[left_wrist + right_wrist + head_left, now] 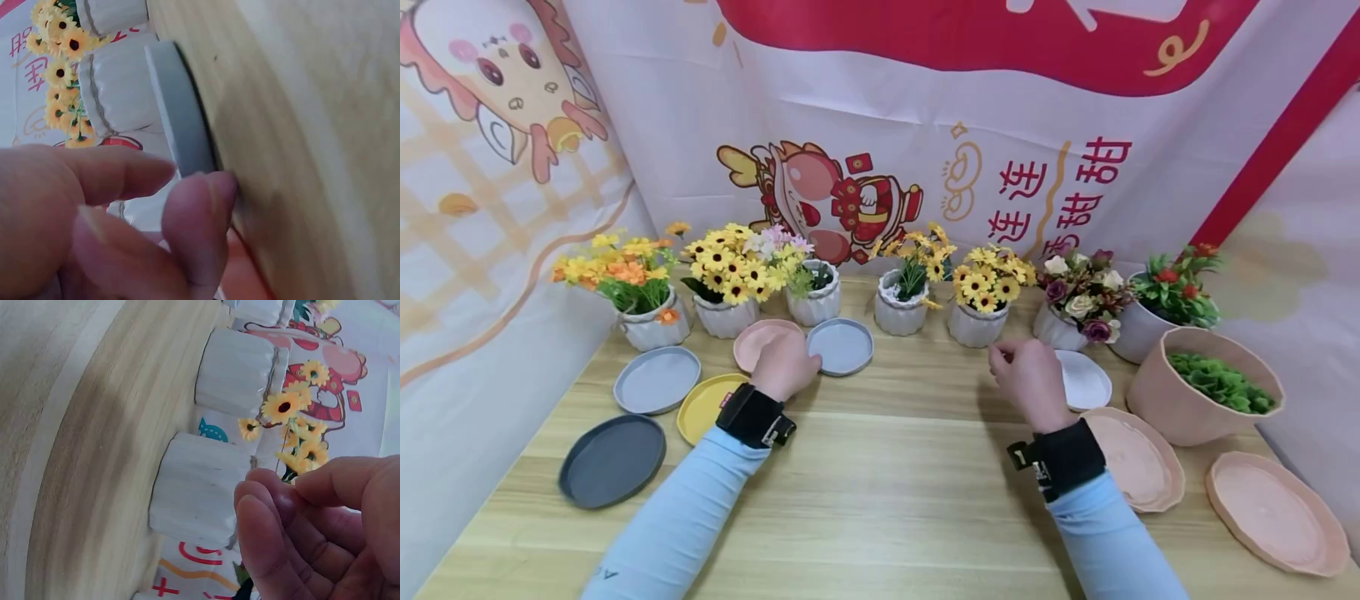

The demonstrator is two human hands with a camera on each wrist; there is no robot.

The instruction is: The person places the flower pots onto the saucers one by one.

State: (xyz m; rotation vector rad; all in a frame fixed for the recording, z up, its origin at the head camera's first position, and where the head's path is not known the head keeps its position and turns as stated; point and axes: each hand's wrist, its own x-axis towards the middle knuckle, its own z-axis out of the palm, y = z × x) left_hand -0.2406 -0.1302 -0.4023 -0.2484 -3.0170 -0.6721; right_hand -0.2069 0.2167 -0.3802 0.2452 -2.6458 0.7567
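Note:
My left hand [786, 364] is at the near-left rim of a round blue-grey saucer [841, 346]. Its thumb and curled fingers pinch the saucer's edge low over the wooden table; the contact is partly hidden by the fingers. Just behind that hand lies a pink saucer [756, 342], partly covered by it. In the left wrist view the blue-grey saucer [181, 106] shows edge-on beyond the fingertips. My right hand [1028, 379] hangs loosely curled with nothing in it, in front of a white pot [197, 490] of yellow flowers [985, 287].
More white pots with flowers stand along the back, including a small one [900, 312]. Left are grey [657, 381], yellow [703, 404] and dark [612, 462] saucers. Right are a white saucer [1086, 379], a large pink pot [1172, 404] and pink saucers [1138, 467].

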